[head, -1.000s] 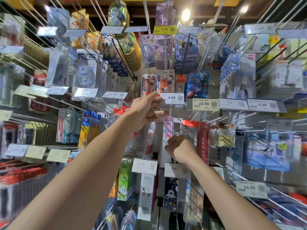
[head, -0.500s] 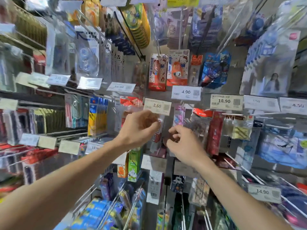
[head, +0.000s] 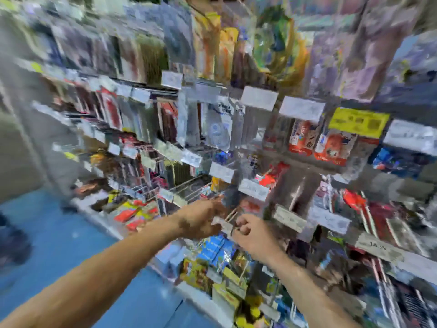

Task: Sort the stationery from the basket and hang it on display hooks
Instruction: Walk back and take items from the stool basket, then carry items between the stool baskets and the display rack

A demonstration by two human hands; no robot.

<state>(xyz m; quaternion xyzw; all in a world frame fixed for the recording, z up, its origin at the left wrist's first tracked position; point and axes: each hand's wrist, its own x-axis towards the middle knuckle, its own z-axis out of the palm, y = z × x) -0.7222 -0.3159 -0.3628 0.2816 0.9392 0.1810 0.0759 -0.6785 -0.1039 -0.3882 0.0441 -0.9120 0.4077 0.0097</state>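
the view is badly smeared by motion. both forearms reach in from the bottom edge and meet just below the frame's centre, in front of the display rack. the left hand and right hand are close together, with a pale card and thin hook rods between them. the right hand's fingers are curled inward; whether they pinch anything cannot be told. the left hand's grip is lost in blur. blue packets hang just below the hands, a yellow price tag sits at right, and blue floor fills the lower left.
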